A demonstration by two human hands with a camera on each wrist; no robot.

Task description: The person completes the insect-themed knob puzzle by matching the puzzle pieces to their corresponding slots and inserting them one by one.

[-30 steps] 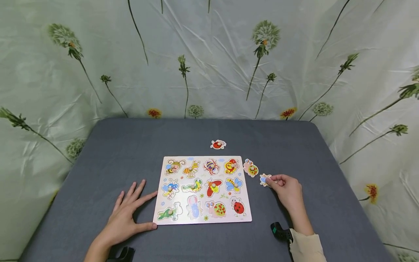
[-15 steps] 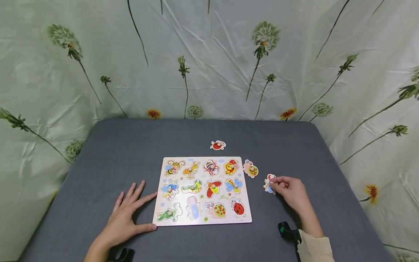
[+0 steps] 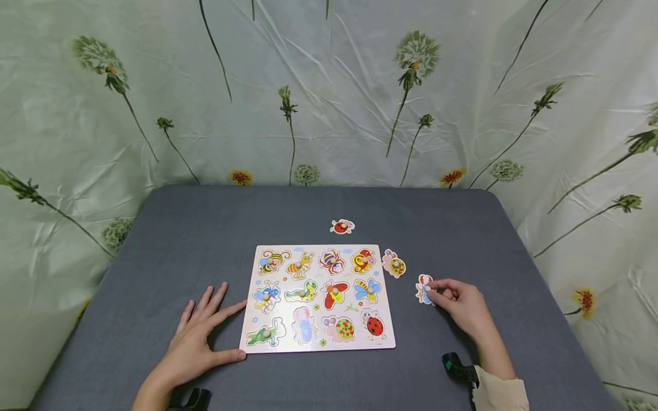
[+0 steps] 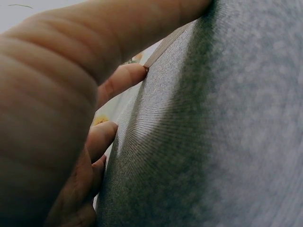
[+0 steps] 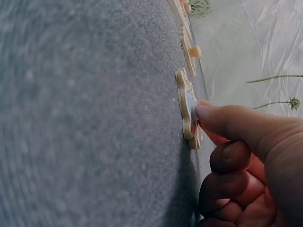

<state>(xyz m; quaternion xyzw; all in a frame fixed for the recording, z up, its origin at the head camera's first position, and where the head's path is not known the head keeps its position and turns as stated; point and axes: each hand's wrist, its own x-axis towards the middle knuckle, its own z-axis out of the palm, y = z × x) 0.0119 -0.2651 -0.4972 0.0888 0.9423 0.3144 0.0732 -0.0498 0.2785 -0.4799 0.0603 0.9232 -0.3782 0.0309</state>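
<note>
My right hand [image 3: 460, 305] pinches a blue and red bug-shaped puzzle piece [image 3: 424, 289] between thumb and index finger, right of the board. In the right wrist view the wooden piece [image 5: 186, 111] is seen edge-on, close over the cloth, its knob hidden by the fingertips. My left hand [image 3: 197, 337] lies with fingers spread, thumb and index fingertips at the left edge of the pink puzzle board [image 3: 288, 349]. Knobbed insect pieces fill most of its shapes. In the bottom row, the pale blue bug [image 3: 305, 326], snail [image 3: 340, 329] and ladybug [image 3: 373, 325] shapes show no knobs.
A knobbed snail piece [image 3: 394, 264] lies against the board's upper right edge. Beyond the board's far edge lies a ladybug piece [image 3: 342, 226]. Grey cloth [image 3: 216, 228] covers the table, with a dandelion-print curtain [image 3: 339, 114] behind it.
My right hand has drawn the bug piece slightly right and nearer, turning it so its red end points away from me. The left hand and the board stay put.
</note>
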